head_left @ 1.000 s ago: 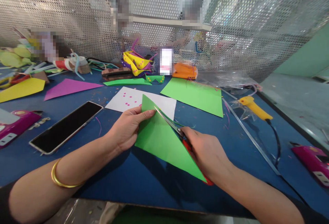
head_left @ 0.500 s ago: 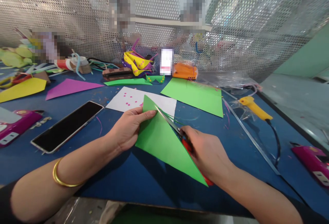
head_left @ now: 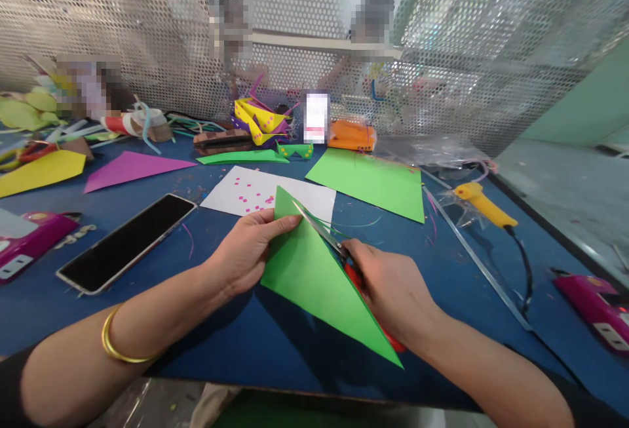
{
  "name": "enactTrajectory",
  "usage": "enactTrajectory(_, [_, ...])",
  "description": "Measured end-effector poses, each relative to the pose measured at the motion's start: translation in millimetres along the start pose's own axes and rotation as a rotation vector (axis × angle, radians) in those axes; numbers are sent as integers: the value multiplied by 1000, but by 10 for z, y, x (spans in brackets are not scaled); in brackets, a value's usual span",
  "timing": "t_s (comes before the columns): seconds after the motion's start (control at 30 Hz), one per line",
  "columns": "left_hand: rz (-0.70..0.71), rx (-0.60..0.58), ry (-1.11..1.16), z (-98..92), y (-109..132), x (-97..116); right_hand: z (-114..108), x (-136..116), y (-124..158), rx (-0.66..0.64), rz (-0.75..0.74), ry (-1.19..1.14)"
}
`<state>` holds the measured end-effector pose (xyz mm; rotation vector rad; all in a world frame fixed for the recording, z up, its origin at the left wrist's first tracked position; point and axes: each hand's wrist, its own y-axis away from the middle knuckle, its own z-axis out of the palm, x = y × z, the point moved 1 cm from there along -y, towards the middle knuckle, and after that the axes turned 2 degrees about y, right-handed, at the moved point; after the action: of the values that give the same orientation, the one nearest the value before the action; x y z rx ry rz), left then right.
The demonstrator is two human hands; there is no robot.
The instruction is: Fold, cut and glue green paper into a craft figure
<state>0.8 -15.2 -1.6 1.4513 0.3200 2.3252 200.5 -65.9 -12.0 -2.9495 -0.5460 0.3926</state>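
Note:
A green sheet of paper (head_left: 312, 284), roughly triangular, is pinched near its upper corner by my left hand (head_left: 253, 244), thumb on top. My right hand (head_left: 390, 284) is wrapped round the red handles of a pair of scissors (head_left: 324, 231). Their blades lie along the paper's upper right edge, with the tips near my left thumb. A thin green strip trails beside the blades. Behind the paper lies a white sheet (head_left: 223, 192) dotted with small pink pieces, partly covered by the green paper.
A black phone (head_left: 128, 241) lies on the left. Farther back are a light green sheet (head_left: 368, 182), a purple sheet (head_left: 137, 171), a yellow sheet (head_left: 44, 172) and green paper glasses (head_left: 295, 151). A yellow glue gun (head_left: 486, 205) and a magenta power strip (head_left: 597, 310) lie right.
The green paper's lower right corner has dropped slightly, and the scissors' tips have shifted a little left. Both hands keep their hold; the whole view has moved slightly.

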Motion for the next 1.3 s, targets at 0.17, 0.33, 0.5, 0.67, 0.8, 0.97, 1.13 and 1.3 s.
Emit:
enactTrajectory(0.17, [-26, 8, 9, -2, -9, -4, 19, 9, 4, -45, 10, -2])
enactTrajectory(0.33, [-38, 22, 15, 9, -13, 0, 20, 6, 6, -81, 32, -11])
enactTrajectory(0.5, [-48, 10, 13, 9, -2, -17, -24, -28, 5, -111, 68, -26])
enactTrajectory(0.67, [-77, -13, 12, 21, -1, -45, -36, -54, -9, -124, 87, -8])
enactTrajectory(0.8, [-72, -13, 16, 20, -8, -52, -16, -42, -11, -114, 78, 3])
enactTrajectory(0.97, [-78, -16, 32, 18, 0, -59, 14, -15, 1, -90, 48, -3])
enactTrajectory(1.13, [-77, -47, 32, 12, 7, -74, 46, 11, -2, -57, 32, -13])
enactTrajectory(1.3, [-48, -33, 53, 0, -17, -50, 8, 54, -23, -19, 52, -40])
